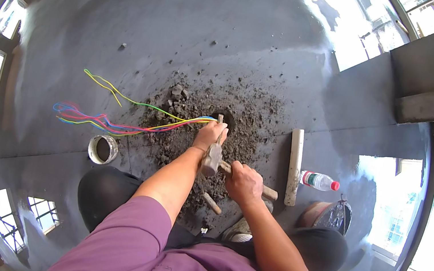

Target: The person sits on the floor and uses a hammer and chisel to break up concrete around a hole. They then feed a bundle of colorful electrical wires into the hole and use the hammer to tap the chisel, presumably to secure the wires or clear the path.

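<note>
My left hand [210, 136] is closed around a short, dirt-covered chisel [221, 119], held over a dark hole [226, 118] in the grey floor. To the right, my right hand [245, 184] grips the wooden handle of a hammer [211, 161]. The hammer's head overlaps the near end of the chisel in this view; I cannot tell whether they touch. A bundle of red, blue, yellow and green wires [142, 130] runs leftward from the hole, passing beside my left hand. Loose rubble [258, 114] is scattered all round the hole.
A small pale tub [103, 149] stands by my left knee. At right are a long pale bar [294, 166], a clear bottle [319, 181] with a red cap, and a dirty bucket [327, 215]. A short rod-like piece [211, 203] lies between my legs.
</note>
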The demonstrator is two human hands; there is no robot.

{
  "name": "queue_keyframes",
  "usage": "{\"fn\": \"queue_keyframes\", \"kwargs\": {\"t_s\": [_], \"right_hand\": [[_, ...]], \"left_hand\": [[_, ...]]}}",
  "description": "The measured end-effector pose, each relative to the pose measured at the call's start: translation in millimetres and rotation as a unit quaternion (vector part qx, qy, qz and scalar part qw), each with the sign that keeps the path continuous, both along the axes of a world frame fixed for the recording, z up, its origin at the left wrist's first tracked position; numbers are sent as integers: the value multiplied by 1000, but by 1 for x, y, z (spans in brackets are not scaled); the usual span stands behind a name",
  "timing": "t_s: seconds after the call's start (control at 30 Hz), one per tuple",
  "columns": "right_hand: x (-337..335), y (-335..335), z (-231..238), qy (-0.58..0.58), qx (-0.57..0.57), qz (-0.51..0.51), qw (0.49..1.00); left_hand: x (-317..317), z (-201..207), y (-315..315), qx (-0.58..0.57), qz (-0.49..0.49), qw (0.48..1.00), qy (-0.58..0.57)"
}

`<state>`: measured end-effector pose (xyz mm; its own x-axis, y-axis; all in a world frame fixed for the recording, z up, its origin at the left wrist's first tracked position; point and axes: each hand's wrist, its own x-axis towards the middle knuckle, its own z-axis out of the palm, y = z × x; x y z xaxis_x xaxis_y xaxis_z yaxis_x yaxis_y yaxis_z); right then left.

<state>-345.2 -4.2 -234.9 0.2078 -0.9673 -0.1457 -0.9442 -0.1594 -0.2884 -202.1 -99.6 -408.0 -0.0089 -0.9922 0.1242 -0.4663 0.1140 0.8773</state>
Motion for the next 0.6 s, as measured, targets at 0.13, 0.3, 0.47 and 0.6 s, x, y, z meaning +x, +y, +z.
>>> {"fn": "queue_keyframes", "kwargs": {"t_s": [0.13,0.3,0.47,0.6], "right_hand": [[-5,-3,12,-95,-51,69,992],[4,-2,13,-134,-77,91,984],[-1,-8,13,-174,-85,122,974],[-2,-1,-7,-16,46,-6,999]], "left_hand": [[-3,16,1,-35,-9,998,-60],[2,23,7,-19,-23,997,-68],[0,14,3,-44,-22,996,-74],[4,-7,-3,-72,-7,994,-80]]}}
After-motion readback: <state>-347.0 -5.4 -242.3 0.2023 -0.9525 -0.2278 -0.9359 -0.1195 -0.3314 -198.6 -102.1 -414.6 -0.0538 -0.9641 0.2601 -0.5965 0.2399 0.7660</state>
